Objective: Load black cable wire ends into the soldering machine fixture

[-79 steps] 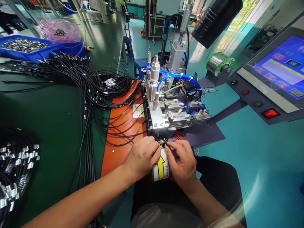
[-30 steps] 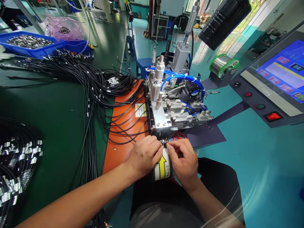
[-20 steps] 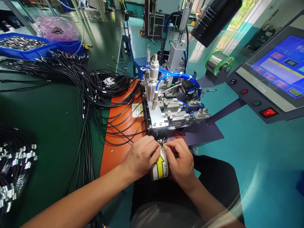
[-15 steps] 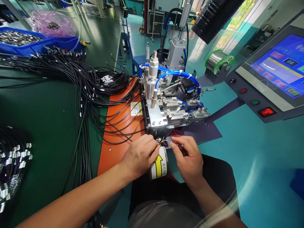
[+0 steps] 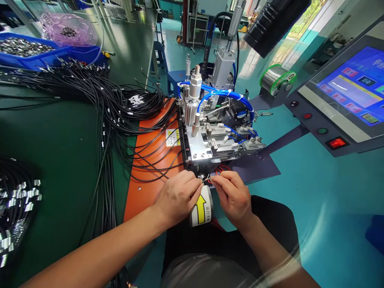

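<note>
My left hand [image 5: 181, 195] is closed, its thumb and forefinger pinching the end of a black cable whose thin coloured wires [image 5: 206, 179] stick out to the right. My right hand [image 5: 232, 196] is closed too, its fingertips pinched on the free tips of those wires. Right under the wires is a white cylinder with a yellow arrow [image 5: 200, 208]. Just beyond both hands stands a metal machine [image 5: 220, 136] with blue air tubes. The part of the cable inside my left fingers is hidden.
Bundled black cables [image 5: 120, 104] spread over the green table [image 5: 66, 172] and orange plate [image 5: 147, 160]. A blue tray [image 5: 27, 60] of small metal parts sits far left. At right are a solder spool [image 5: 277, 79] and a control screen [image 5: 354, 84].
My right hand has moved left and slightly up, and its fingertips have closed on the wire ends. My left hand keeps its pinch in nearly the same place.
</note>
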{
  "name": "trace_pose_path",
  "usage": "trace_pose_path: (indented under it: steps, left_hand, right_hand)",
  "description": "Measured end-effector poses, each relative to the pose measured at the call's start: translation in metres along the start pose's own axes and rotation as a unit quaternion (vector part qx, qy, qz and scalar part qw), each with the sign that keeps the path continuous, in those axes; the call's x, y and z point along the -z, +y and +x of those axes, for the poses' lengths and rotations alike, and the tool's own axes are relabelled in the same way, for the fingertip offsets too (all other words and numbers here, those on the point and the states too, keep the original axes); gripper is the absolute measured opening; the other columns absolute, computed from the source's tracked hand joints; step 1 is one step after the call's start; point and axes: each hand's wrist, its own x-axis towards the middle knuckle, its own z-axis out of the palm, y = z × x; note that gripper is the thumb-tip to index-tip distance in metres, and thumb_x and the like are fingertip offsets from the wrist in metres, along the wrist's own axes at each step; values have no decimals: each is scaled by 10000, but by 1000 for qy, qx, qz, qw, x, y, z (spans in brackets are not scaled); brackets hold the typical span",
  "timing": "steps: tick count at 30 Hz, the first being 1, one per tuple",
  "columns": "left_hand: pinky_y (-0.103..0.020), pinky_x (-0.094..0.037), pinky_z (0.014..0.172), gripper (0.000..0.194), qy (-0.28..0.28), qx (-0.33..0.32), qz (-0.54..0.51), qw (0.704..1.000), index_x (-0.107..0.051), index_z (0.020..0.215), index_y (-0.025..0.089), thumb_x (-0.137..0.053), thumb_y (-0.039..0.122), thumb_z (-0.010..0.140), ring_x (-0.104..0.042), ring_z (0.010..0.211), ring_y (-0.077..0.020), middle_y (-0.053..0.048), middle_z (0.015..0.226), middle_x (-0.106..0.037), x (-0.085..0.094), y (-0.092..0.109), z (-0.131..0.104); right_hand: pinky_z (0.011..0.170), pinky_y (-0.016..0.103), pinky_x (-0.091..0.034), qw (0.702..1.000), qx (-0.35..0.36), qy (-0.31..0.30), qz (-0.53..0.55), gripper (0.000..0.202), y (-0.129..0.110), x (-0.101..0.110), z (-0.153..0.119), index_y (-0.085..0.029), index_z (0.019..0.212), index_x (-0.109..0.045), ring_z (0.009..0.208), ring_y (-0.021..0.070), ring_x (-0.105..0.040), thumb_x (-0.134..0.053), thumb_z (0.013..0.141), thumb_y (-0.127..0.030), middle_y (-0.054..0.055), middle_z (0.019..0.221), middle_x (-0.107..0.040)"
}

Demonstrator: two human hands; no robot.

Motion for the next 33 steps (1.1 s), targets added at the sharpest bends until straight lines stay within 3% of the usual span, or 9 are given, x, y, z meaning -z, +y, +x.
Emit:
trace_pose_path:
  steps: [8,15,21,26,33]
  left_hand:
    - [-292,-400,652,215,19,-11,12,1000,-645,817,175,-492,241,953,-486,725,-162,-36,741,-558,0,1,-1]
    - [-291,-420,668,191,34,-19,5,999,-648,817,161,-510,208,940,-502,733,-163,-40,747,-573,-1,2,0]
    - [-293,-434,676,189,27,-17,-2,1000,-653,831,156,-509,207,942,-513,744,-165,-44,761,-584,0,2,0]
    - [-294,-438,672,180,26,-19,-8,999,-656,841,152,-515,206,939,-514,739,-165,-46,760,-586,0,1,0]
    - [-289,-436,673,179,23,-18,-9,1000,-662,853,151,-517,210,940,-508,738,-164,-50,772,-591,1,2,0]
  right_hand:
    - [703,285,-487,999,22,-45,-9,125,-13,7,12,-178,964,-617,802,167,-580,-503,945,-131,75,922,-561]
    - [754,308,-457,981,-139,-97,96,155,-18,9,21,-189,868,-549,811,175,-559,-452,979,-239,51,880,-553]
    - [609,257,-433,910,-316,-143,226,207,-20,9,19,-209,884,-553,624,135,-549,-484,972,-383,-14,692,-583]
    - [547,236,-396,870,-358,-142,309,243,-16,5,16,-203,879,-562,561,117,-509,-506,956,-427,-31,616,-556]
    - [554,243,-390,868,-360,-109,324,235,-14,1,16,-194,860,-570,569,115,-480,-563,927,-419,-37,625,-521]
